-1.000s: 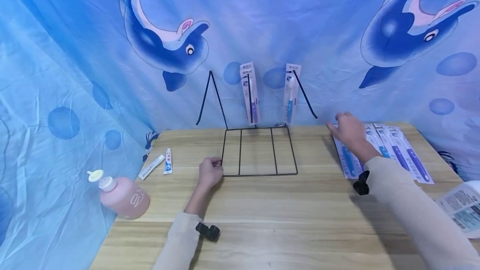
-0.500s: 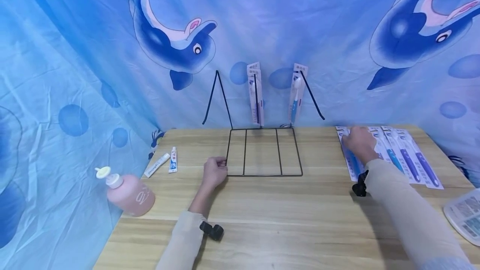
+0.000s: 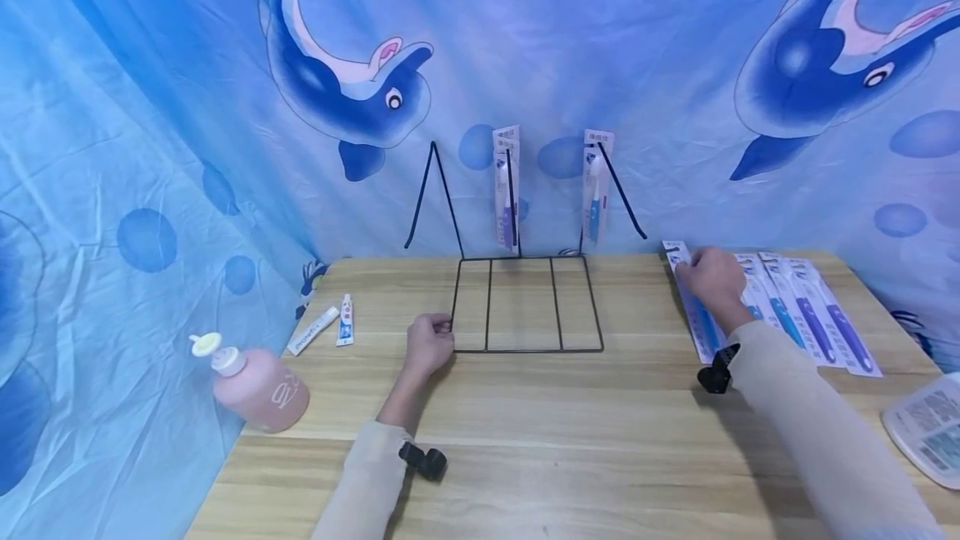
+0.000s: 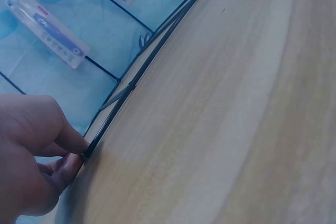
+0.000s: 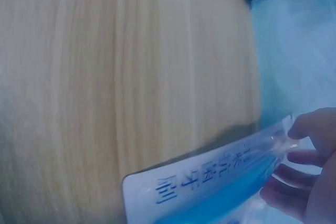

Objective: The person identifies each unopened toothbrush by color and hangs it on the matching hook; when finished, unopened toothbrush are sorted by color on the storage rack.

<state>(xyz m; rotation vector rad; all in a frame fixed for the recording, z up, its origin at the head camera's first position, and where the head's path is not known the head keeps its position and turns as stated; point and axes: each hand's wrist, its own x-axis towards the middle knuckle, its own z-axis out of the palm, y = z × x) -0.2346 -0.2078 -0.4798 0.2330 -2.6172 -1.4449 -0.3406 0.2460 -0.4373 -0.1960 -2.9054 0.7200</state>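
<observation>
My left hand (image 3: 430, 342) pinches the left side wire of a black wire rack (image 3: 540, 351) near its front corner; thumb and fingers meet on the wire in the left wrist view. Purple toothbrush packs (image 3: 505, 227) hang on the rack's middle arm, and a blue toothbrush pack (image 3: 596, 207) hangs on its right arm. My right hand (image 3: 716, 277) grips the upper part of a blue packaged toothbrush (image 5: 220, 192), the leftmost at the table's right. Its top end tilts up, with its lower end near the wood. The rack's left arm (image 3: 420, 194) bears nothing.
Several more packaged toothbrushes (image 3: 817, 323) lie side by side, right of my right hand. At the left stand a pink pump bottle (image 3: 262, 390) and two small toothpaste tubes (image 3: 345, 322). A white container (image 3: 926, 427) is at the right edge; a dolphin curtain (image 3: 637, 48) hangs behind.
My right hand has come down onto the leftmost toothbrush pack, taken hold of it, and its top end has risen. The left hand keeps its hold on the rack.
</observation>
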